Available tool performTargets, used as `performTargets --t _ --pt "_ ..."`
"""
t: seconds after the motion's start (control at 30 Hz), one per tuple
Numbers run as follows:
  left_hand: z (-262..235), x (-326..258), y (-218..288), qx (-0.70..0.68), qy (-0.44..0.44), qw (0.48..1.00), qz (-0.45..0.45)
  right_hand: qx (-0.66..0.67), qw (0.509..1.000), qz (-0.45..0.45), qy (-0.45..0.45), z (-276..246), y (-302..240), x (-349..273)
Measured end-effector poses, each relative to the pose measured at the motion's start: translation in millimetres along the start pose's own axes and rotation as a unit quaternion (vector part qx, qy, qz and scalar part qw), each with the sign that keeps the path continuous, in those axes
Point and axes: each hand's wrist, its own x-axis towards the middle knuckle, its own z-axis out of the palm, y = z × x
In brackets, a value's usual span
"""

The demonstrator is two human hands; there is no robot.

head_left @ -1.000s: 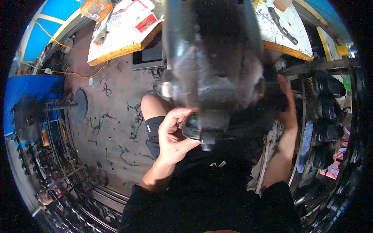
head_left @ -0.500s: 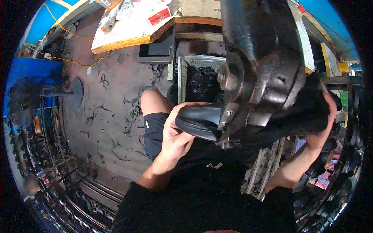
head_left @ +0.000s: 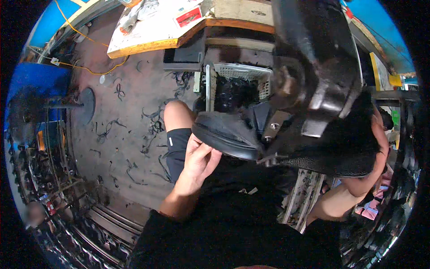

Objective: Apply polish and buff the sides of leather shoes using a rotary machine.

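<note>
Left of our dark machine (head_left: 320, 58), a white crate (head_left: 244, 68) holds black scraps (head_left: 235, 92). Our black shoe (head_left: 224, 131), round-toed, glossy along its sole (head_left: 230, 148), sits at the machine's lower end. Our left hand (head_left: 199, 160) pinches the sole; our right hand (head_left: 380, 141) curves round the far end, its grip hidden.

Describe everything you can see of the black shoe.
The black shoe has a rounded toe, a smooth, leather-like upper and a thick, glossy sole edge facing the wearer. It is held in the air crosswise, toe toward the left. The left hand pinches the sole edge near the toe; the right hand curves around the opposite, shadowed end. The machine head hides its middle; contact there is unclear.
</note>
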Motion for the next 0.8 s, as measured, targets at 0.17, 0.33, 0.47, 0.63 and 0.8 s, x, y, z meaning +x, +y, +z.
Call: performTargets --t 0.17,0.33,0.47,0.63,0.8 --pt "-19.1 -11.4 26.5 0.014 0.007 0.998 0.056 0.09 0.993 0.062 0.034 41.6 -7.2 -12.1" --pt "-21.0 -29.9 67.6 0.127 0.088 0.979 0.134 0.098 0.984 0.146 -0.007 71.4 -15.4 -24.6" --pt "13.3 -26.4 84.7 0.438 0.102 0.82 0.354 0.115 0.967 0.228 -0.016 94.2 -29.3 -33.8" --pt "93.3 -28.0 99.8 0.826 -0.115 0.442 0.331 0.016 0.971 0.212 -0.108 101.4 -34.1 -25.9" --pt "124.8 4.9 86.8 0.77 -0.231 0.551 0.224 -0.071 0.991 0.043 -0.102 104.9 -37.2 -6.3"
